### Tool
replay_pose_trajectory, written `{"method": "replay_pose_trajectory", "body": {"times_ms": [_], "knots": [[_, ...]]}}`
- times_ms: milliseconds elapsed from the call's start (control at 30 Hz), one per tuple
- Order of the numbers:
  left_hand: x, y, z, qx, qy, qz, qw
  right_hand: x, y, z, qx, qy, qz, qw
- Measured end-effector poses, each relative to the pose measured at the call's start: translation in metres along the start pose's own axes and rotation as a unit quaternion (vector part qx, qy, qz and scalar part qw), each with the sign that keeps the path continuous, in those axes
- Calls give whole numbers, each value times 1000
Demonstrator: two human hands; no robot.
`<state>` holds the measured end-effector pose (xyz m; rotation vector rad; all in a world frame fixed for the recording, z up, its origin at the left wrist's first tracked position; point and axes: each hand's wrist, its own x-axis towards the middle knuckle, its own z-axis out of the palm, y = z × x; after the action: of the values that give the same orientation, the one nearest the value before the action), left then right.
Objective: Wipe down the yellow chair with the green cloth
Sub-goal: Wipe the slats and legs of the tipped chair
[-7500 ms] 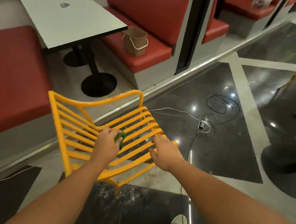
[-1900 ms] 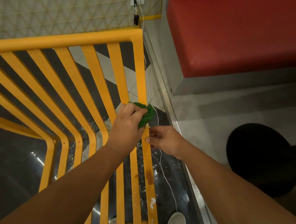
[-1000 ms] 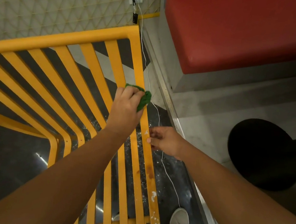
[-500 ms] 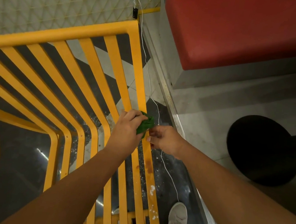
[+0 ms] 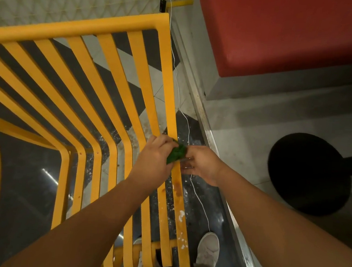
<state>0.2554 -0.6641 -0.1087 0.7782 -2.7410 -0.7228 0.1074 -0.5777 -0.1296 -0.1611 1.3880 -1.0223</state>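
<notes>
The yellow slatted chair fills the left and middle of the head view, seen from above. My left hand grips the bunched green cloth against the rightmost slat where the slats bend. My right hand sits just to the right of that slat, its fingers curled at the slat's edge and touching the cloth. Brown stains and white specks mark the same slat below my hands.
A red bench seat on a grey base stands at the upper right. A round black table base lies on the right. A thin white cable runs from a wall socket down the floor. My white shoe is below.
My left hand slid the cloth up the rightmost slat, then back down to the bend, right beside my right hand. My right hand stayed at the slat's edge.
</notes>
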Motion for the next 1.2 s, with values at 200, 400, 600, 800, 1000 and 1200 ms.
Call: {"method": "replay_pose_trajectory", "body": {"times_ms": [200,400,600,800,1000,1200], "knots": [[-15,-1,1,-4,-45,37,998,1,3,-1,3,11,-13,1000],[-20,7,8,-26,-2,-22,999,-3,5,-7,-23,20,-34,999],[-41,2,6,-38,-54,31,997,5,5,-5,-117,36,-48,991],[-33,5,5,-57,-17,-14,998,14,5,-1,-157,35,-56,985],[-65,17,16,-50,-58,28,997,13,5,-1,-170,25,-58,983],[-36,3,10,-13,-27,30,999,11,2,-2,-208,24,-67,976]]}}
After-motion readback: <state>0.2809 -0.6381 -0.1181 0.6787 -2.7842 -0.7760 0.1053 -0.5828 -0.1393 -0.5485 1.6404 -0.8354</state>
